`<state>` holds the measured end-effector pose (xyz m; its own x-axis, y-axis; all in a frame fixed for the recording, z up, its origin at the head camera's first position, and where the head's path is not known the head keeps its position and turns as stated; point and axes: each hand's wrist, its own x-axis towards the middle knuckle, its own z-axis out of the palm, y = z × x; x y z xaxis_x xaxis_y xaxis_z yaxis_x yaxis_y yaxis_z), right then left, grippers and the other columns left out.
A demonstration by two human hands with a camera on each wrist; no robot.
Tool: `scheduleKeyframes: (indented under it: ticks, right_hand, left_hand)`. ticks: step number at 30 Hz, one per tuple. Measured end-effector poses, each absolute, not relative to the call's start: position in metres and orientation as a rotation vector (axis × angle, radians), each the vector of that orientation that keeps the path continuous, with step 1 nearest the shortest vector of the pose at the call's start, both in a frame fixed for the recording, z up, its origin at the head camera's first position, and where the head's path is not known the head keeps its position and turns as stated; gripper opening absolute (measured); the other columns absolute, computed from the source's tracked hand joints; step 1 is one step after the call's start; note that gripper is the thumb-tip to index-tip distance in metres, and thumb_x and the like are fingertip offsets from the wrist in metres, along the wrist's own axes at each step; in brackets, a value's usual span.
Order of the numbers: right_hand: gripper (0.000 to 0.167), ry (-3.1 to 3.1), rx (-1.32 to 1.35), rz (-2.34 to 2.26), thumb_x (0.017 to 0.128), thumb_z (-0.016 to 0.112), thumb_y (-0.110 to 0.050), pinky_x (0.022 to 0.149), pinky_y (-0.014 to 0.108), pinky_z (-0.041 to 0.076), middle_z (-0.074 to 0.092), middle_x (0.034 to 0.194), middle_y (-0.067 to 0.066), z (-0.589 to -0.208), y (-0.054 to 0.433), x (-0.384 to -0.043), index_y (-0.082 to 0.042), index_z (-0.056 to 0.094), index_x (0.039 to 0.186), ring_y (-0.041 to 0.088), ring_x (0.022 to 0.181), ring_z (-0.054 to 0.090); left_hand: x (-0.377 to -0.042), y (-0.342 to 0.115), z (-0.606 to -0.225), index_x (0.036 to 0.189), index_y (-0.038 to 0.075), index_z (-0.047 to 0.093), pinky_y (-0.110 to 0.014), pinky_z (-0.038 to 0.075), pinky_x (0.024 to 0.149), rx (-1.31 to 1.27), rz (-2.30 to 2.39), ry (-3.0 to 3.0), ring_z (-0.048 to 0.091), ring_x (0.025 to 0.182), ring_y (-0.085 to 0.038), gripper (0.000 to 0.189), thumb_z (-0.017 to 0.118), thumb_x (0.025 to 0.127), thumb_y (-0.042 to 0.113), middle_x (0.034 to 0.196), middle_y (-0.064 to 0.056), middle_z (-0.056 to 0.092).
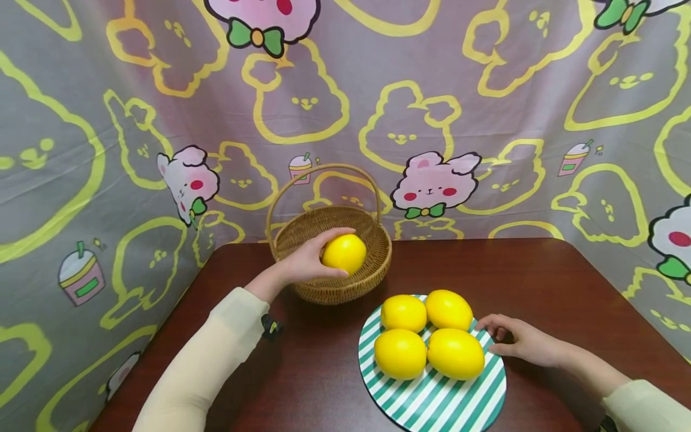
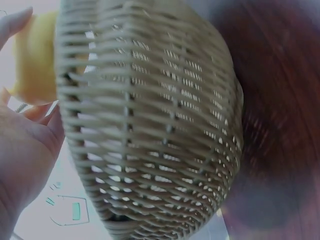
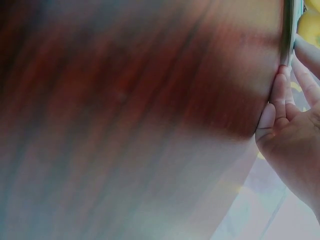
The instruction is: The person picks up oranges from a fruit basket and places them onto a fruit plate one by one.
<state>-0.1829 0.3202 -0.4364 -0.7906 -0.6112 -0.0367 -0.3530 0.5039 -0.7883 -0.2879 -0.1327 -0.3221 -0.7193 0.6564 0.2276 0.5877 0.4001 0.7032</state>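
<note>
My left hand [image 1: 305, 259] grips a yellow lemon [image 1: 345, 253] over the opening of a wicker basket [image 1: 335, 294]. In the left wrist view, the woven wall [image 2: 150, 110] hides part of that lemon [image 2: 35, 60]. Several more lemons [image 1: 456, 354] sit grouped on a round plate [image 1: 432, 414] with green and white stripes. At the plate's right edge lies my right hand [image 1: 526, 342], its fingers loosely bent and holding nothing. The right wrist view has the fingertips of this hand [image 3: 300, 140] against or very near the plate's rim [image 3: 288, 30].
The basket's tall arched handle [image 1: 326, 167] rises above its opening. Both basket and plate stand on a dark reddish-brown wooden table [image 1: 486, 270]. A patterned cloth [image 1: 345, 78] hangs behind the table and along its sides.
</note>
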Motion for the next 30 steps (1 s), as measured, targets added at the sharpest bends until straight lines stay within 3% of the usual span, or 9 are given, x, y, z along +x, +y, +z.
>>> scheduleKeyframes:
  ticks: [12, 19, 30]
  right_hand:
    - [0.035, 2.442, -0.811, -1.175, 0.094, 0.064, -0.010, 0.067, 0.026, 0.044, 0.051, 0.098, 0.006, -0.438, 0.321, -0.183, -0.001, 0.052, 0.125, 0.014, 0.082, 0.049]
    - [0.035, 2.440, -0.820, -1.185, 0.093, 0.064, -0.009, 0.066, 0.026, 0.044, 0.051, 0.098, 0.007, -0.436, 0.321, -0.183, -0.001, 0.052, 0.125, 0.014, 0.081, 0.048]
    - [0.034, 2.456, -0.820, -1.171, 0.093, 0.064, -0.010, 0.068, 0.025, 0.045, 0.051, 0.099, 0.005, -0.438, 0.322, -0.183, -0.002, 0.052, 0.125, 0.013, 0.082, 0.049]
  left_hand:
    - [-0.253, -0.124, -0.316, 0.145, 0.025, 0.040, -0.043, 0.046, 0.091, 1.266, 1.213, 2.523, 0.049, 0.112, -0.021, 0.080, 0.083, 0.077, 0.022, 0.142, 0.003, 0.042]
    - [-0.235, -0.114, -0.313, 0.146, 0.021, 0.039, -0.039, 0.047, 0.091, 1.351, 1.220, 2.404, 0.047, 0.114, -0.018, 0.083, 0.083, 0.076, 0.020, 0.139, 0.006, 0.043]
    - [-0.210, -0.082, -0.321, 0.146, 0.024, 0.038, -0.032, 0.046, 0.093, 1.556, 1.082, 2.156, 0.049, 0.114, -0.011, 0.080, 0.082, 0.079, 0.025, 0.137, 0.007, 0.046]
